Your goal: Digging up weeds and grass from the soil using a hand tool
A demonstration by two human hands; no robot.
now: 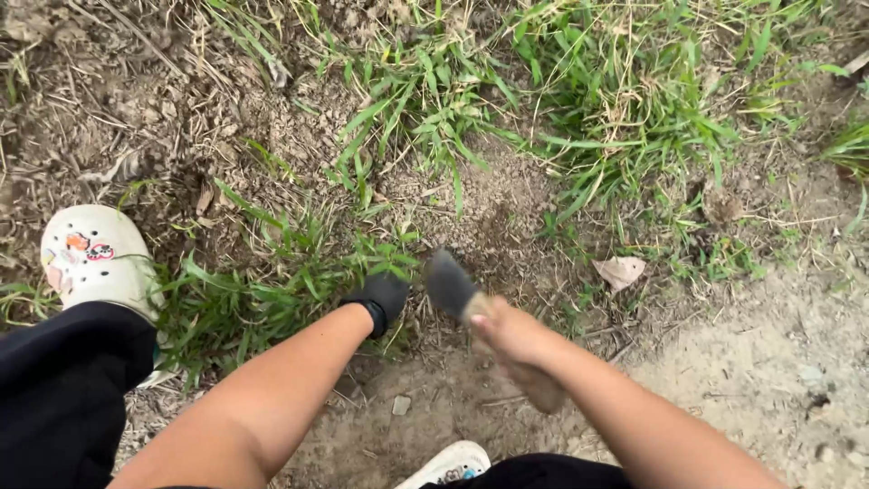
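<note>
The hand tool (453,283), dark blade blurred, sits mid-frame, clamped in the bare right hand (509,337) by its wooden handle. At its nine o'clock the black-gloved left hand (381,299) is closed on a grass clump (272,290).

Risk: the blade is near the glove; a stray stroke could hit fingers.

No packages or signs; the white clog (95,258) at nine o'clock carries small coloured charms.
</note>
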